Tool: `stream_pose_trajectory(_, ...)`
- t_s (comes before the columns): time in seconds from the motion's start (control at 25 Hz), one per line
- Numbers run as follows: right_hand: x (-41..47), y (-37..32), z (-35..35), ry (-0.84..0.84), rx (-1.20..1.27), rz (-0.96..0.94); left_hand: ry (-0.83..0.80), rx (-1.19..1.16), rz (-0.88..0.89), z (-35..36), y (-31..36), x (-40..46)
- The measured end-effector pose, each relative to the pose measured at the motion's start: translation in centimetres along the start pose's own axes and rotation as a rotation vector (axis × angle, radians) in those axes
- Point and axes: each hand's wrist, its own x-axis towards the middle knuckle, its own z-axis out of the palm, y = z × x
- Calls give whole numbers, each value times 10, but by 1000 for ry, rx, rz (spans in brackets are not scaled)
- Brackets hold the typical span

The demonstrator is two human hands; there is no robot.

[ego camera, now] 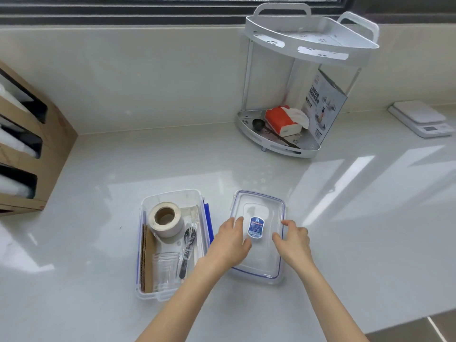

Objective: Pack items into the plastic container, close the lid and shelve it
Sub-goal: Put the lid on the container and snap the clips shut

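Left hand (230,243): palm down on the left part of the lid (261,257), fingers (238,224) spread loosely, not clamped. Right hand (293,240): over the lid's right edge, fingers (287,224) curled and apart; cannot tell whether they grip the rim. Lid: clear, blue seal, blue sticker (256,227) at centre, flat on the white bench (98,243). Container (172,196): clear, open, just left of the lid; holds a tape roll (165,219), a cardboard strip (146,260), clear cups (164,270) and a wrapped black spoon (188,245). Farther: two-tier corner shelf (311,35), top tier bare, lower tier with a tissue pack (283,119), a scoop (257,124) and a carton (325,104). Scale (422,118) at far right; cardboard rack (29,144) at left.
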Motion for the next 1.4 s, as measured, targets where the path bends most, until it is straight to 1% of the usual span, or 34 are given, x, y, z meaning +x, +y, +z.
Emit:
stream_pose_trajectory(0.12,1,5,-1,-38,3,39,-103,-8,-102,7,1,3)
stream_pose_trajectory(0.24,0,7,1,-59,-24,70,-117,-6,-159,10,-2,6)
stream_pose_trajectory(0.4,-1,4,5,-42,-30,54,-118,14,-155,10,-3,7)
stream_pose_trajectory(0.56,-6,4,2,12,44,19,-91,2,-139,8,-3,5)
stream_pose_trajectory(0.72,-10,-2,-4,107,113,-8,10,-30,-72,2,3,0)
stream_pose_trajectory(0.92,-14,-16,-14,201,209,-68,219,-163,0,-13,3,-9)
stream_pose_trajectory(1.12,-23,-35,-8,184,285,-145,435,-345,-31,-36,-14,-24)
stream_pose_trajectory(1.24,-31,-50,6,158,313,-186,502,-405,-47,-49,-31,-40)
stream_pose_trajectory(1.4,-44,-66,26,109,309,-253,572,-422,-79,-54,-55,-64)
